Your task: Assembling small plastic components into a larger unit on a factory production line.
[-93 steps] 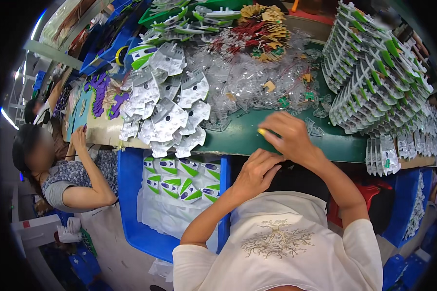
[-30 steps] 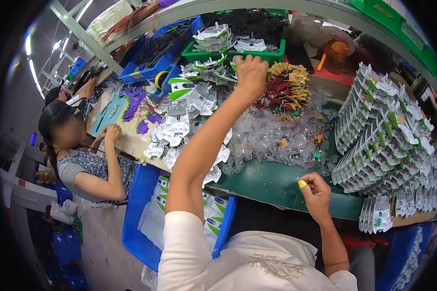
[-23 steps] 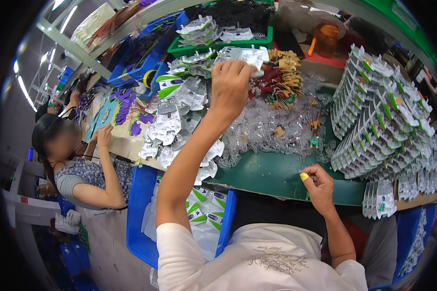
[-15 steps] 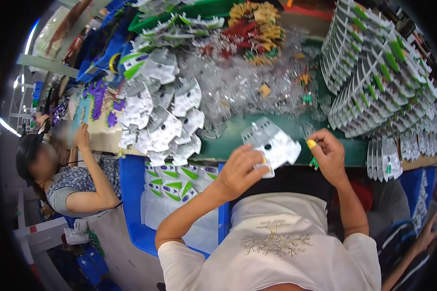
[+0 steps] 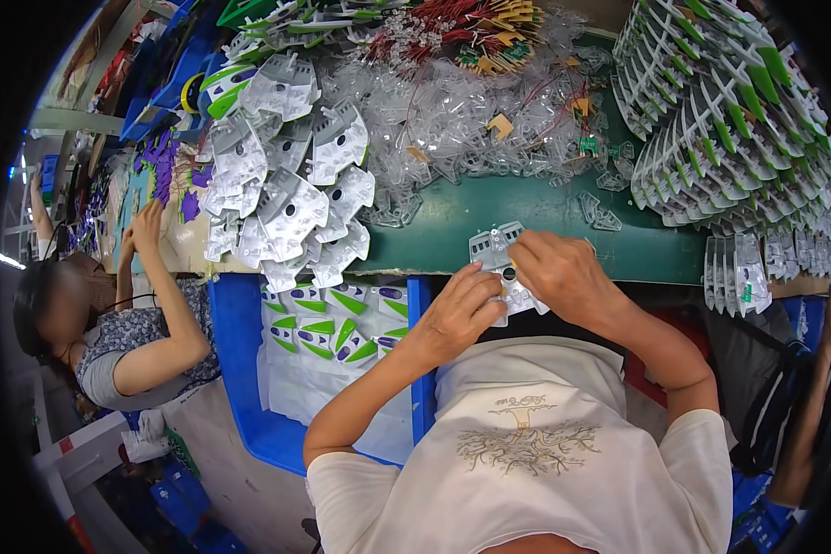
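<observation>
My grip is two-handed now: my left hand pinches the lower edge of a grey plastic shell, and my right hand is curled over its upper right side, fingertips pressed onto it. The shell sits just in front of my chest, at the near edge of the green desk, tilted toward me. Half a second ago my left hand alone was carrying it in from the heap, while my right held a small yellow piece beside it; a second ago my left arm was stretched far out across the desk. Now both hands have closed in on the one shell, and the yellow piece is hidden under my right fingers, so I cannot tell whether it is seated. The fetching looks finished and the fitting begun. The pile of grey shells lies to my left, and the stacked white-and-green parts stand to my right.
</observation>
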Motion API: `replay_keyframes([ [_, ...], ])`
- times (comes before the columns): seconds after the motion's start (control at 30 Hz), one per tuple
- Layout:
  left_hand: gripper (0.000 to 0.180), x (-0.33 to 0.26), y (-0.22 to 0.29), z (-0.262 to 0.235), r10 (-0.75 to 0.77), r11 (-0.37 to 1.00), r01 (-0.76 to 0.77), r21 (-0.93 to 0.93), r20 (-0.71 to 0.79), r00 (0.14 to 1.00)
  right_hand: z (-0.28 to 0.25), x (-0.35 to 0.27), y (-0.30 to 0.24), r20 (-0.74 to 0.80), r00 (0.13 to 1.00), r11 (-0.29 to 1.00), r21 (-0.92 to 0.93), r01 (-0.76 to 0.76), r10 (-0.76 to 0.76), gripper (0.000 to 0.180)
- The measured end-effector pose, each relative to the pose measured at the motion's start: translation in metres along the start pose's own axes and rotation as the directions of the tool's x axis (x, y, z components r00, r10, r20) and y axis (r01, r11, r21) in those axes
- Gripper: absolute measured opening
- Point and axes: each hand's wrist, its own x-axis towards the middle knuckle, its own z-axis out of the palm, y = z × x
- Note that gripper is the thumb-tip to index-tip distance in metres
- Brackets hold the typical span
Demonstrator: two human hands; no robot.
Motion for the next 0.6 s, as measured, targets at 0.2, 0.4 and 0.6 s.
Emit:
replay_keyframes([
  [0.2,0.032,0.011,-0.012,-0.008,-0.153,0.963,0.119,-0.242,-0.127,0.98,0.0,-0.007,-0.001,0.025,0.999,0.999,0.026,0.038,-0.039,0.01],
  [0.4,0.023,0.085,-0.035,0.003,-0.072,0.99,0.044,-0.133,-0.214,0.974,-0.001,-0.023,-0.005,-0.046,0.998,0.999,-0.022,-0.035,0.034,0.01],
  [0.6,0.03,0.147,-0.039,0.046,0.189,0.972,-0.176,-0.153,0.077,0.979,-0.019,-0.054,-0.003,0.007,0.982,0.982,0.013,-0.19,0.19,0.024],
])
